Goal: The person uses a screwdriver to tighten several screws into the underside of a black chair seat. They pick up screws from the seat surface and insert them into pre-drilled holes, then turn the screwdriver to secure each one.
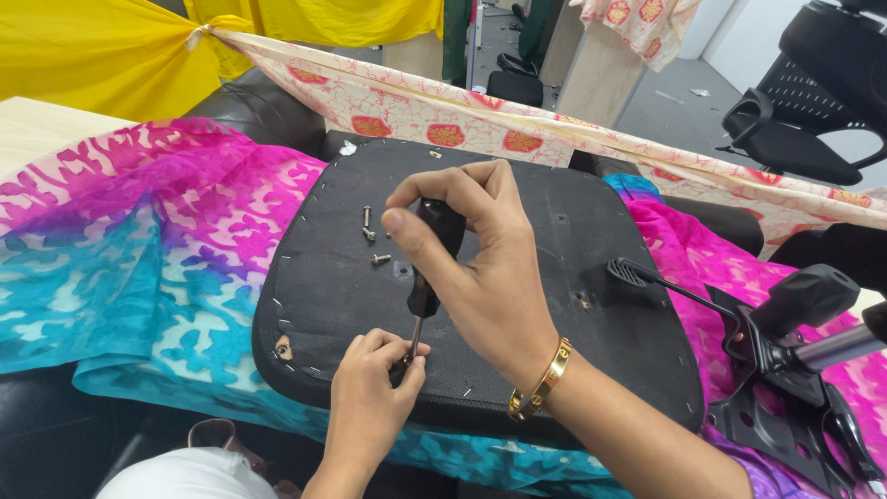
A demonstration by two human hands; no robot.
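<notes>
Right hand (480,268) wrapped round black screwdriver (430,263) handle, shaft held upright so tip bites straight down near front edge of upturned chair seat (591,305). Left hand (374,383) fingertips pinched at tip, steadying it. Loose screws (371,236) parked on seat, handy. Chair base mechanism (785,370) lies off right.

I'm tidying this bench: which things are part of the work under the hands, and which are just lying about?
In use: black-handled screwdriver, upturned black fabric seat base, right hand, left hand.
Lying about: three loose metal screws, black metal chair mechanism, pink-and-teal patterned cloth.
</notes>
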